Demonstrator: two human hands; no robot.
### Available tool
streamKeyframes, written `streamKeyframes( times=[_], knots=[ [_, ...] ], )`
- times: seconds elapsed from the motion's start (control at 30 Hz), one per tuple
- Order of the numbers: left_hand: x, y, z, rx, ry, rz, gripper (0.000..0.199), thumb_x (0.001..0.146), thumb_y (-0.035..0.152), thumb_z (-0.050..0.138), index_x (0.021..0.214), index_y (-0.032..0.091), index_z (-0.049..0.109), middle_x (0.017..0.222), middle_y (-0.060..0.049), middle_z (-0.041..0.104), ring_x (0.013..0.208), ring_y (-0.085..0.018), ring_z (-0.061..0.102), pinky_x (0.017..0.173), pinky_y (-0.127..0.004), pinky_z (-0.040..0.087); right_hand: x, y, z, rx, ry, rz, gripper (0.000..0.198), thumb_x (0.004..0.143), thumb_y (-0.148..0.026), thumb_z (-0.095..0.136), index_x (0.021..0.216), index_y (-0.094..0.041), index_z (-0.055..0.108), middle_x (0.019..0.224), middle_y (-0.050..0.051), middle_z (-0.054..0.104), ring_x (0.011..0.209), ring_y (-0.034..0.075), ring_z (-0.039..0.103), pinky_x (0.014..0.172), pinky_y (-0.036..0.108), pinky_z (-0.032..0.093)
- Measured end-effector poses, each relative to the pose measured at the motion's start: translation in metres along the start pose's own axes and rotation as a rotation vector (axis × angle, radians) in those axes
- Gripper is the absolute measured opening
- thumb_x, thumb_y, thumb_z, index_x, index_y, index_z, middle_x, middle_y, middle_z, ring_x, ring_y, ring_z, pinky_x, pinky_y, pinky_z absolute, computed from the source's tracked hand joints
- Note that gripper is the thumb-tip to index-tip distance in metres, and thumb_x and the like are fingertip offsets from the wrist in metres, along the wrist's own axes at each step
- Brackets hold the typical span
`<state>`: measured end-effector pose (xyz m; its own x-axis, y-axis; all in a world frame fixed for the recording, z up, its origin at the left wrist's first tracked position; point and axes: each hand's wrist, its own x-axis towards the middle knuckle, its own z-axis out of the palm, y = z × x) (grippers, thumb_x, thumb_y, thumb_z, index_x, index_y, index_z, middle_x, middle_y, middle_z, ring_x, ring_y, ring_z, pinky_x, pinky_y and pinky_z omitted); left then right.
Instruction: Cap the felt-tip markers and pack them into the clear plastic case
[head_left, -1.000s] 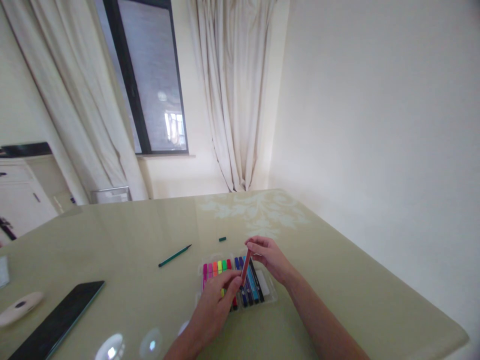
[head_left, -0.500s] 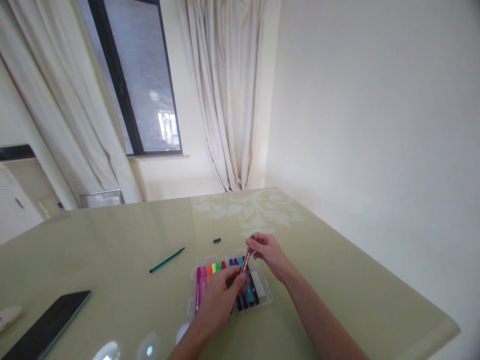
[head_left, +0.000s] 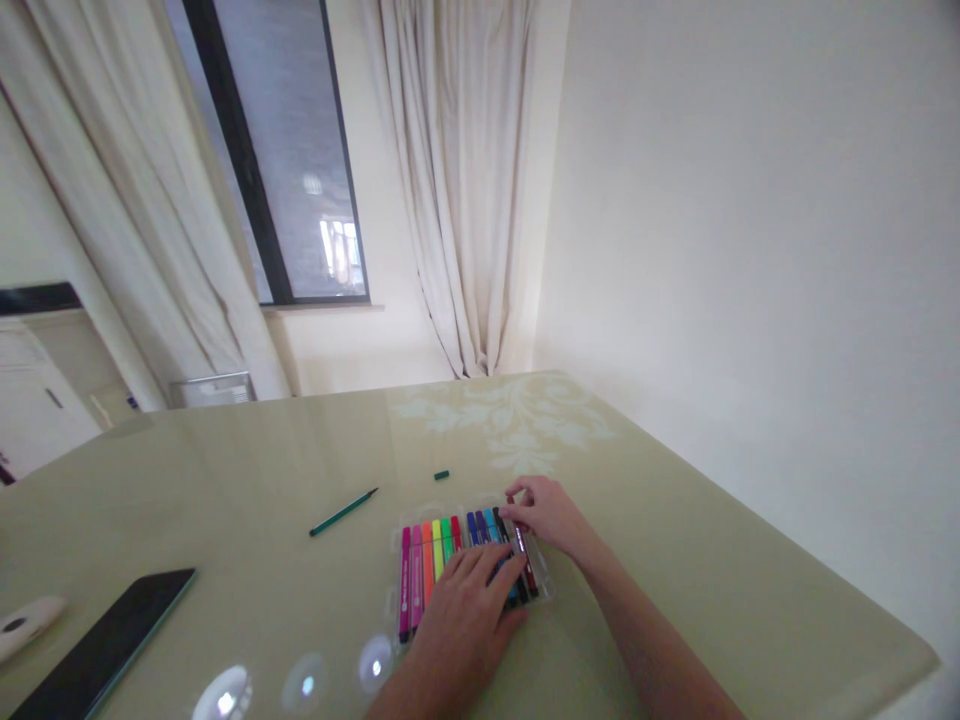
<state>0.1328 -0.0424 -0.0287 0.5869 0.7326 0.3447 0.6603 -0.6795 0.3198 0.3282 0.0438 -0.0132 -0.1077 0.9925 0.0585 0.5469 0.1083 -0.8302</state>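
Observation:
A clear plastic case (head_left: 551,590) holds a row of colored markers, among them pink, orange, yellow, green, red, blue and black ones. At its right end a brown marker (head_left: 531,575) lies beside the black marker. My right hand (head_left: 544,512) pinches the upper end of the brown marker. Across the middle of the row lies my left hand (head_left: 472,605), palm down with its fingers stretched out over the markers, hiding their lower parts. Its index fingertip is close to the brown marker; whether it touches is unclear.
Left of the case lies an uncapped green marker (head_left: 343,513), with its green cap (head_left: 442,475) behind the case. A dark tablet-like device (head_left: 112,640) and a white object (head_left: 30,625) are at the table's left. A wall (head_left: 750,300) runs along the table's right side.
The brown marker, held up between both hands before, is now down at the case's right end. My left hand has let go of it and flattened over the markers.

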Motion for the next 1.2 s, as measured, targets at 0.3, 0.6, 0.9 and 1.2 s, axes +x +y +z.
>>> streamKeyframes(
  times=[0.3, 0.6, 0.9, 1.2],
  knots=[
    [0.000, -0.003, 0.016, 0.057, 0.038, 0.122, 0.046, 0.098, 0.020, 0.061, 0.142, 0.030, 0.054, 0.144, -0.003, 0.063, 0.130, -0.025, 0.059, 0.110, -0.045, 0.047, -0.002, -0.010, 0.001, -0.257, 0.042, -0.060, 0.007, 0.076, -0.020, 0.072, 0.078, -0.022, 0.078, 0.071, 0.003, 0.073, 0.067, 0.018, 0.064, 0.066, 0.029, 0.043],
    [0.000, 0.006, 0.024, 0.040, 0.044, 0.118, 0.040, 0.097, 0.017, 0.056, 0.136, 0.025, 0.060, 0.135, -0.006, 0.069, 0.125, -0.027, 0.063, 0.105, -0.046, 0.051, -0.003, -0.005, 0.005, -0.350, 0.044, -0.024, 0.006, 0.075, -0.017, 0.074, 0.070, -0.021, 0.073, 0.072, 0.002, 0.071, 0.072, 0.018, 0.060, 0.067, 0.028, 0.039],
    [-0.002, -0.085, -0.050, -0.069, 0.451, -0.434, 0.041, 0.102, 0.042, 0.038, 0.103, 0.022, 0.074, 0.106, -0.014, 0.074, 0.104, -0.031, 0.067, 0.098, -0.049, 0.051, 0.037, -0.051, 0.048, -0.447, 0.026, -0.294, 0.024, 0.099, -0.021, 0.054, 0.108, -0.020, 0.075, 0.109, 0.009, 0.072, 0.105, 0.021, 0.064, 0.094, 0.029, 0.043],
    [-0.040, -0.154, -0.061, -0.002, 0.580, -0.749, 0.027, 0.090, 0.044, 0.050, 0.087, 0.023, 0.068, 0.104, -0.019, 0.071, 0.114, -0.048, 0.059, 0.092, -0.067, 0.041, 0.076, -0.064, 0.079, -0.490, -0.034, -0.236, 0.012, 0.081, -0.008, 0.069, 0.086, -0.017, 0.075, 0.098, 0.010, 0.075, 0.104, 0.026, 0.065, 0.089, 0.034, 0.046]
  ],
)
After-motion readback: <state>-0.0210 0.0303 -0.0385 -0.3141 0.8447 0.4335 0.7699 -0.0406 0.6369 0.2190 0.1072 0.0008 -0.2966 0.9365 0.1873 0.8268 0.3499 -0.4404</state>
